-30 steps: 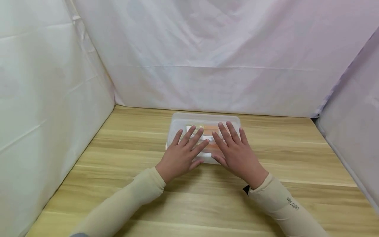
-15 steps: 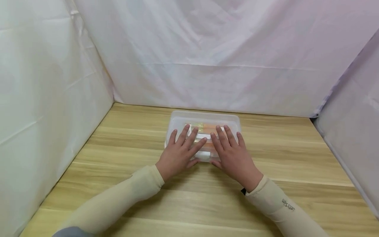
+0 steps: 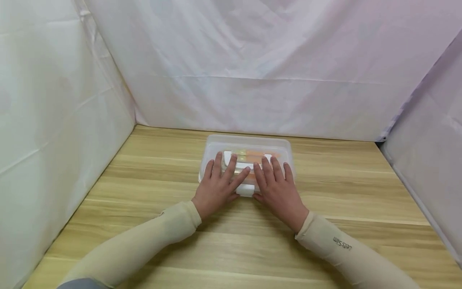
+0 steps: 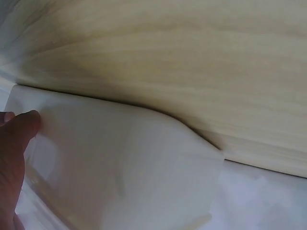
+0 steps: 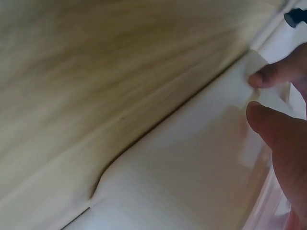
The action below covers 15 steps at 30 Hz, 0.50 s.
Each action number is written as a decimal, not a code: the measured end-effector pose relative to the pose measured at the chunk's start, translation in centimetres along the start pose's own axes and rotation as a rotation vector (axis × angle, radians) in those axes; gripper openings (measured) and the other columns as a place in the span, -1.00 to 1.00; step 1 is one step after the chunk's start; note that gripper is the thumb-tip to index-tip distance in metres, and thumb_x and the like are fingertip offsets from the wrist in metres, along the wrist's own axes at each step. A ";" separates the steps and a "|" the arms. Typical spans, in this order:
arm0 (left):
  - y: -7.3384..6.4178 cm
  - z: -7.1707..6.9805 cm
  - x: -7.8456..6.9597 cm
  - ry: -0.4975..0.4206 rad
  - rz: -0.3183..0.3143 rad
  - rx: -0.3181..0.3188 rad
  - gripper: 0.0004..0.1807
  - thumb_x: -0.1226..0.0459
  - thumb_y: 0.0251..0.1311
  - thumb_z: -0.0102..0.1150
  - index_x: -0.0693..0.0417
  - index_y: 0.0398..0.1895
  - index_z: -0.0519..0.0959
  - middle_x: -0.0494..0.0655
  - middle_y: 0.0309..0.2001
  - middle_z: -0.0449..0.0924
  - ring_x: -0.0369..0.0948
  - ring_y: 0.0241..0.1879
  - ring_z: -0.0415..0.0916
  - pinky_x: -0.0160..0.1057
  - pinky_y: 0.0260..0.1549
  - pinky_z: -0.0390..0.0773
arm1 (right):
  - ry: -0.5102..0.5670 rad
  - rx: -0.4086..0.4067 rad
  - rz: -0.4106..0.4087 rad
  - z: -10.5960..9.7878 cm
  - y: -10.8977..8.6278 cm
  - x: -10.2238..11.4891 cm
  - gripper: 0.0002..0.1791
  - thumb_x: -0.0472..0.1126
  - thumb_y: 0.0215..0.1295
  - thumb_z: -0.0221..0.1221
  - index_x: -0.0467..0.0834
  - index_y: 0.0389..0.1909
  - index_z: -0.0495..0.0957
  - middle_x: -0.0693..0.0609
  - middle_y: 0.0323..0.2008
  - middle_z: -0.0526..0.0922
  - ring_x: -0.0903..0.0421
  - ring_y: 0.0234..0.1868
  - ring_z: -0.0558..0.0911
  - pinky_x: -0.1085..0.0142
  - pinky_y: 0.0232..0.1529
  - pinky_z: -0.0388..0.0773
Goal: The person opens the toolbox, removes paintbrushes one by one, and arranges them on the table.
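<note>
Creased, matte white cloth point(image 3: 252, 80) encloses the worktop point(image 3: 223, 249) at the rear and both sides. The worktop is flat, with a yellow-brown wood grain running left to right. Cream sleeves point(image 3: 140, 245) of smooth fabric cover both forearms, and dark lettering marks the right one.

The box point(image 3: 249, 143), a translucent plastic oblong with rounded corners, lies flat near the worktop's far edge, about midway between its far corners. Its long axis runs left to right, nearly parallel to that edge, and its latch side faces the person.

The left hand point(image 3: 216, 188) lies over the box's near left part, the right hand point(image 3: 279, 192) over its near right part, both palm down. Fingers on both are straight and spread, gripping nothing; how hard they press I cannot tell.

Through the top show orange contents point(image 3: 255, 153) and a clear yellowish patch point(image 3: 238, 153). A white handle point(image 3: 242, 165), ribbed along its bar, lies on top; a white latch point(image 3: 245, 190) sits mid-front.

The wrist views alone show the smooth front wall point(image 4: 124, 158) meeting the worktop, with each hand's thumb point(image 5: 268, 122) before it.
</note>
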<state>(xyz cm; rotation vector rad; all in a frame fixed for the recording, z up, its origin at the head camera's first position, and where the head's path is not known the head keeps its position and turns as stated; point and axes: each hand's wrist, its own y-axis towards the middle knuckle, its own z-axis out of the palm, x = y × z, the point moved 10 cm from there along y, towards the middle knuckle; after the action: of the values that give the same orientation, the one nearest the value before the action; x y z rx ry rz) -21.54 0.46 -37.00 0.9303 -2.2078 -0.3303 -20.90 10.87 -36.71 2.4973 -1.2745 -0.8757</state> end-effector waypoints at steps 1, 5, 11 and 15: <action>0.0 0.0 0.0 0.006 -0.005 0.001 0.02 -0.36 0.06 0.20 -0.18 0.52 0.10 0.24 0.44 0.15 0.40 0.31 0.20 0.18 0.16 0.37 | -0.016 -0.003 -0.003 0.0 0.0 0.1 0.16 0.31 0.00 0.40 -0.31 0.43 0.13 -0.38 0.37 0.24 -0.35 0.37 0.24 -0.27 0.20 0.28; 0.2 -0.2 0.1 0.008 -0.036 -0.009 0.02 -0.36 0.03 0.21 -0.14 0.50 0.13 0.26 0.41 0.18 0.38 0.25 0.27 0.17 0.14 0.37 | -0.094 -0.019 -0.008 0.0 0.0 0.3 0.14 0.37 0.02 0.34 -0.31 0.41 0.15 -0.41 0.35 0.24 -0.40 0.34 0.26 -0.26 0.17 0.31; 0.3 -0.3 0.2 -0.026 -0.061 -0.027 -0.01 -0.34 0.00 0.27 -0.12 0.43 0.20 0.27 0.34 0.28 0.37 0.23 0.30 0.18 0.12 0.37 | -0.143 -0.031 0.001 -0.1 0.2 0.8 0.12 0.37 0.00 0.34 -0.26 0.40 0.18 -0.41 0.32 0.25 -0.47 0.29 0.29 -0.28 0.15 0.33; 0.3 -0.6 0.2 -0.041 -0.065 -0.053 -0.03 -0.32 -0.04 0.31 -0.11 0.40 0.26 0.24 0.29 0.36 0.36 0.22 0.32 0.18 0.10 0.39 | -0.168 -0.061 0.017 -0.6 0.4 0.9 0.13 0.36 -0.09 0.38 -0.23 0.38 0.22 -0.41 0.28 0.29 -0.51 0.21 0.35 -0.27 0.11 0.38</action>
<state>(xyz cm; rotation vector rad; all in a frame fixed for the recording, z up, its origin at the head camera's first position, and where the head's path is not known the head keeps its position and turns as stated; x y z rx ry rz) -21.40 0.60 -36.32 0.9758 -2.1979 -0.4401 -20.36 9.89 -36.41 2.4054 -1.2948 -1.1233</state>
